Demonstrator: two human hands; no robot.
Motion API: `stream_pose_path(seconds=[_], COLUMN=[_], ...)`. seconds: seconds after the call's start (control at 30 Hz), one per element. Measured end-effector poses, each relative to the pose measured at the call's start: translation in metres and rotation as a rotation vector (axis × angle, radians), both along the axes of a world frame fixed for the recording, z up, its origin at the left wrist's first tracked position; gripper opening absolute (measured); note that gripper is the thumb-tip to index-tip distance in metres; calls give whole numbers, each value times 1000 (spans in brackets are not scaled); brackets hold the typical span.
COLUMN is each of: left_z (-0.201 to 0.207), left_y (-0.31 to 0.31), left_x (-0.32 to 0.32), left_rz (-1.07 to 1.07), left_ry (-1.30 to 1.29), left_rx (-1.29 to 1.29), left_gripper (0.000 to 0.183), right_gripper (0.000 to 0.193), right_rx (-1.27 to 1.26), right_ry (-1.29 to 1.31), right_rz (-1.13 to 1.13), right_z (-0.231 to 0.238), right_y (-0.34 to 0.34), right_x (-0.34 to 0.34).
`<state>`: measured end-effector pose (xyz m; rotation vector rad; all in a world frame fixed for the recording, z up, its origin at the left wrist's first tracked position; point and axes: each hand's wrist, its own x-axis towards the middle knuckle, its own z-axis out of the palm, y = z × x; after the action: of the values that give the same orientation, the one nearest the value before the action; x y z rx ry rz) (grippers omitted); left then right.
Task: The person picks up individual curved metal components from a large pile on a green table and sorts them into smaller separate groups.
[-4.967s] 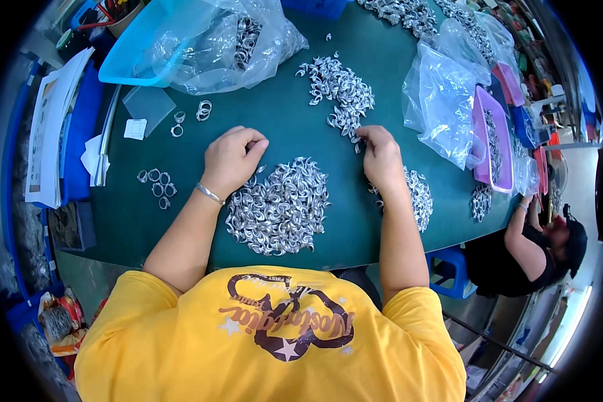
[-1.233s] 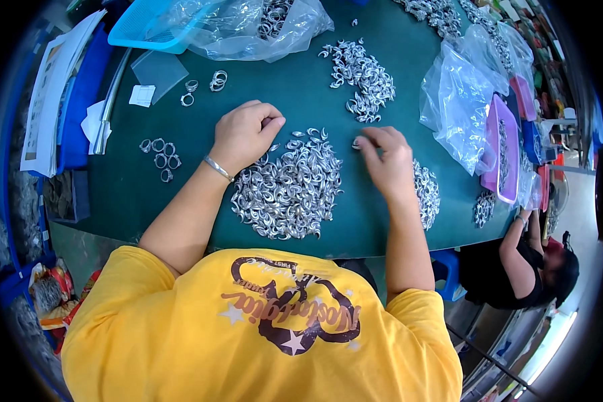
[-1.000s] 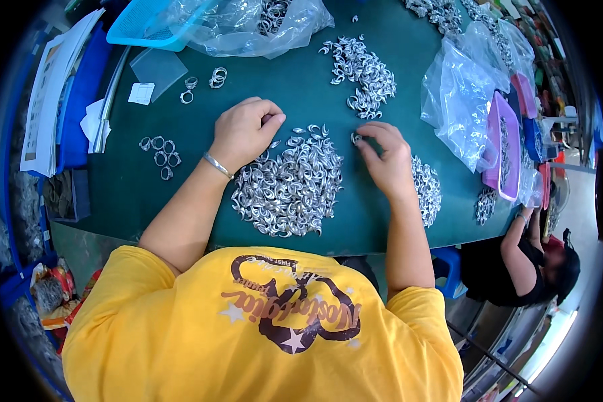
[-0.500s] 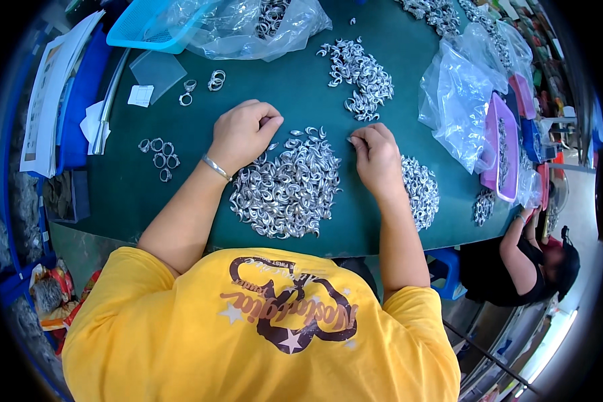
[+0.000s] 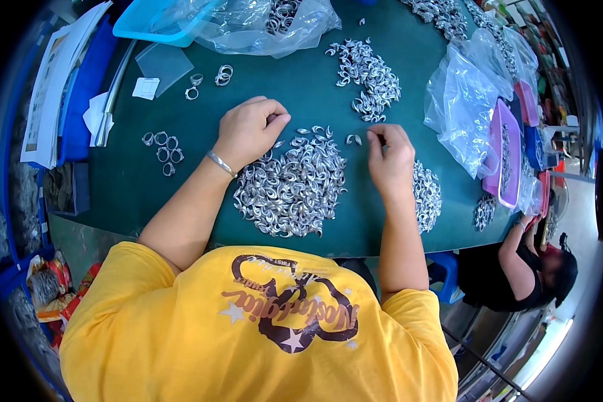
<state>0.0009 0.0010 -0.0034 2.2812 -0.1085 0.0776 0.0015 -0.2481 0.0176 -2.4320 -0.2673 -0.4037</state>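
A large pile of small silver crescent-shaped metal pieces (image 5: 291, 187) lies on the green table in front of me. Just past its upper left edge is my left hand (image 5: 251, 130), closed, thumb against curled fingers; whatever they hold is hidden. To the right of the pile, my right hand (image 5: 392, 157) is closed too, its fingertips turned down and their inside out of sight. A couple of loose crescent pieces (image 5: 354, 139) lie on the table just left of those fingertips, apart from them. A second crescent pile (image 5: 427, 197) sits beside my right wrist, partly covered by it.
Another crescent pile (image 5: 375, 77) lies farther off. Silver rings (image 5: 162, 153) are grouped at left. Clear plastic bags (image 5: 465, 100), a blue basket (image 5: 157, 27) and a pink tray (image 5: 496, 161) surround the work area. Papers (image 5: 60, 87) stand far left; another person (image 5: 516, 268) is at right.
My right hand has drawn away to the right, and loose crescent pieces now show on the table where its fingertips were. The left hand stays closed beside the pile. The whole view has shifted slightly.
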Motion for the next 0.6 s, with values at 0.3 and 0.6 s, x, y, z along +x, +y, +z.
stream_pose_path(seconds=[0.3,0.6], left_z=[2,1], left_y=[-1,1], left_x=[0,0], left_rz=[-10,-7], left_ry=[-19,-1], left_rx=[3,13], left_gripper=[13,12], right_gripper=[10,4], right_rx=[-245,26], right_ry=[-50,-52], right_rz=[84,202], right_z=[-10,9], right_y=[17,12], right_x=[-7,-5])
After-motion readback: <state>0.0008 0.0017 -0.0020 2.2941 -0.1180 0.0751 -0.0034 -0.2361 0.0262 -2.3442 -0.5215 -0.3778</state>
